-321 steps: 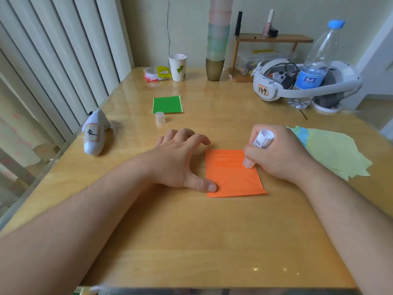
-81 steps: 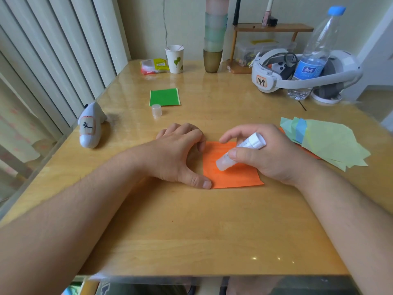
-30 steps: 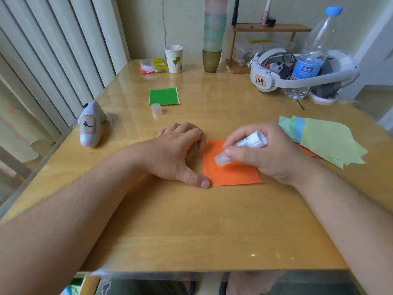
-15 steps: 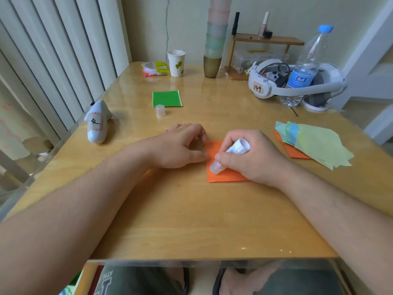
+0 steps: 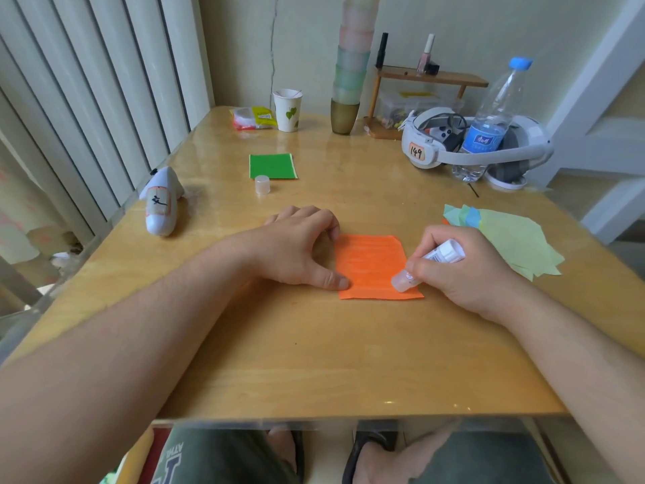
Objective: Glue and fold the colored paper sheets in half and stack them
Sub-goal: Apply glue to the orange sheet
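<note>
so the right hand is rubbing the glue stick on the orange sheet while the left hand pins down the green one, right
Not quite. The head view shows the left hand pinning the orange sheet, the same one the right hand rubs with the glue stick. The green sheet lies untouched farther back.

Both forearms reach forward over the tabletop (image 5: 314,361). The left hand (image 5: 296,249) lies palm down, fingers curled, thumb tip pressed at the left edge of the orange sheet (image 5: 375,263). The right hand (image 5: 460,270), at the sheet's right edge, grips a glue stick (image 5: 429,265), its tip touching the sheet's near right corner.
</note>
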